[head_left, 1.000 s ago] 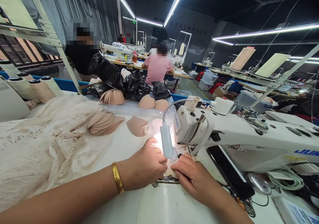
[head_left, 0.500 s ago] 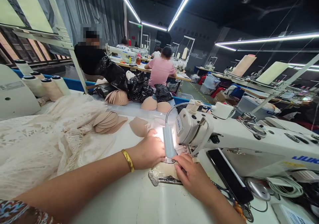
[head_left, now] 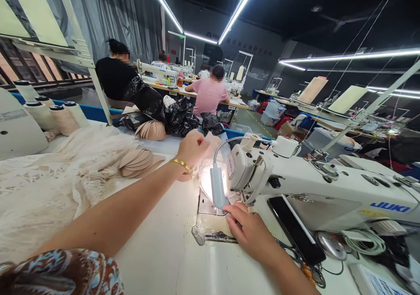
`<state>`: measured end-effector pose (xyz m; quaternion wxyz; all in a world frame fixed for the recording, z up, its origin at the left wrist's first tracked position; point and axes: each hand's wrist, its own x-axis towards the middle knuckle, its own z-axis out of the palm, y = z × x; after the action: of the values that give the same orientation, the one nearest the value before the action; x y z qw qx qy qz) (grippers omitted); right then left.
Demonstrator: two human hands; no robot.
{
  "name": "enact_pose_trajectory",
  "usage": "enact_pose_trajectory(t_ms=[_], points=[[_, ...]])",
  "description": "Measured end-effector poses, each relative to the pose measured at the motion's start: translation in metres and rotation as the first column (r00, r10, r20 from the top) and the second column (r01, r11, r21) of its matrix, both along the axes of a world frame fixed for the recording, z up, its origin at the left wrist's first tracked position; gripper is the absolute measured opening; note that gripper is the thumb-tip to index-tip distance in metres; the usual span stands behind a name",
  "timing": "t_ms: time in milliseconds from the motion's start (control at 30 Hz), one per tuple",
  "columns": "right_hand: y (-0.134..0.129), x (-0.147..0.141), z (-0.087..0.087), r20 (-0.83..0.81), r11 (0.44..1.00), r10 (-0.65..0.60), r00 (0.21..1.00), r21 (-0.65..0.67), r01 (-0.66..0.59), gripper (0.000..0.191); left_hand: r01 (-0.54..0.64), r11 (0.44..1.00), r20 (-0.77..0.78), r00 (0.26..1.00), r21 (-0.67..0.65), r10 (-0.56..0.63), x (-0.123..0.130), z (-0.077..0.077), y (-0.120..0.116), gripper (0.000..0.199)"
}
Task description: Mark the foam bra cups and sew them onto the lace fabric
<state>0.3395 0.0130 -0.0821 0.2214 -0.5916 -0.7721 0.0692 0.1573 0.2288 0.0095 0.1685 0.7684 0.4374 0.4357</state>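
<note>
1. Head view: your patterned sleeve [head_left: 65, 271] is filling the near left corner; at the near right, a white box [head_left: 357, 275] is showing blue print too small for reading.
2. Your right hand [head_left: 246, 225] is resting beside the metal plate [head_left: 206, 205] on the white counter [head_left: 164, 251], fingertips by the lower end of the lamp [head_left: 216, 185]. Its grip is looking narrow; whether it is holding anything is hidden.
3. The white sewing machine [head_left: 305, 181] is carrying blue "JUKI" lettering along its arm.
4. The pale lace piece [head_left: 199, 170] is lying in the lamplight at the plate's far side, partly hidden behind the lamp.
5. Your left hand [head_left: 192, 148] is hovering farther out, fingers curled; pale fabric is showing at its fingertips, but blur is leaving me unsure whether this grip is holding it. You are probably handling the lace between stitches; the next move would be calling for a flat, steady lie near the machine.
6. Well beyond, a co-worker in pink [head_left: 210, 96] is sitting near another machine [head_left: 155, 69], also reading "JUKI"; dim wall lettering [head_left: 215, 35] is seemingly starting "YING", the rest illegible.
</note>
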Motion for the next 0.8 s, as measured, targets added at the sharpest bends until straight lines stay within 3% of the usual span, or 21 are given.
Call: enact_pose_trajectory(t_ms=[100,133,167,200,267,333,400,467,800], points=[[0.0,-0.001,0.002,0.01,1.0,-0.005,1.0,-0.011,0.005,0.026,-0.042,0.989,0.054,0.998,0.139,0.035,-0.031,0.016,-0.02,0.008],[0.0,-0.001,0.003,0.014,1.0,-0.009,1.0,-0.019,0.009,0.026,0.0,0.977,0.03,1.0,0.213,-0.006,-0.041,0.015,-0.032,0.005],[0.0,-0.001,0.003,0.017,1.0,-0.011,1.0,-0.028,0.011,0.026,0.12,0.933,-0.073,0.992,0.339,-0.101,-0.05,0.01,-0.046,0.005],[0.001,-0.001,0.004,0.018,0.999,-0.011,1.0,-0.036,0.011,0.027,0.274,0.867,-0.22,0.955,0.415,-0.197,-0.057,0.0,-0.061,0.012],[0.001,-0.002,0.005,0.008,0.999,-0.003,1.0,-0.045,0.004,0.028,0.546,0.765,-0.496,0.796,0.341,-0.347,-0.064,-0.028,-0.09,0.025],[0.001,-0.002,0.004,-0.012,0.999,-0.002,1.0,-0.038,0.001,0.028,0.653,0.723,-0.61,0.672,0.223,-0.419,-0.063,-0.057,-0.112,0.027],[0.002,-0.001,0.004,-0.027,1.0,-0.004,1.0,-0.024,0.004,0.028,0.675,0.72,-0.647,0.622,0.159,-0.44,-0.056,-0.076,-0.123,0.024],[0.002,0.0,0.003,-0.035,1.0,-0.002,0.999,-0.019,0.001,0.026,0.674,0.725,-0.659,0.612,0.144,-0.437,-0.048,-0.084,-0.125,0.023],[0.002,0.0,0.006,-0.049,0.999,0.0,0.999,-0.036,-0.001,0.029,0.669,0.739,-0.629,0.61,0.082,-0.483,-0.036,-0.077,-0.122,0.02]])
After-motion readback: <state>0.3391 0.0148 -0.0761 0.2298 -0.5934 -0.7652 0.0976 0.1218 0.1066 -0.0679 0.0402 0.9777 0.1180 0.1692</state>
